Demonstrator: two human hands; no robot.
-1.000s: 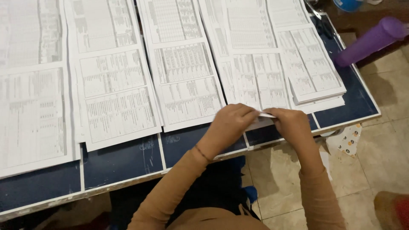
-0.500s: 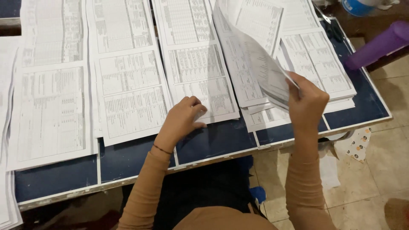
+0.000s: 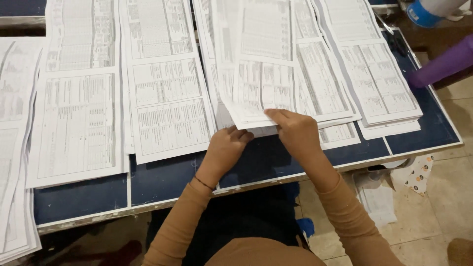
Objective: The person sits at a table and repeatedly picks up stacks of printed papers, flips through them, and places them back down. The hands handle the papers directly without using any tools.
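Right hand: fingers closed on the near edge of a printed sheet, thumb on top, the rest curled beneath. Sheet is lifted slightly at this edge and lies over the stack below it, running away from the hand toward the far side of the table.

Left hand: just beside the right, to its left. Fingers bent, tips meeting the near-left corner of the same sheet. Whether it pinches the paper or only touches it, I cannot tell. Thin band at the wrist; both sleeves tan.

Under and beyond the hands: overlapping stack of printed sheets, all white with dense small tables. Right of the grip, another stack, its near end fanned into several offset edges. Left of the grip, a long sheet column, then a further one, then a thick pile at the far left edge.

Surface: dark blue table with white dividing lines and a pale, chipped rim. Bare blue shows only along the near strip and the right end.

Room: beige tiled floor to the right of the grip. Loose papers and a spotted scrap lie on it below the table edge. Purple cylinder beyond the table's right end; blue-and-white roll at the far right corner.
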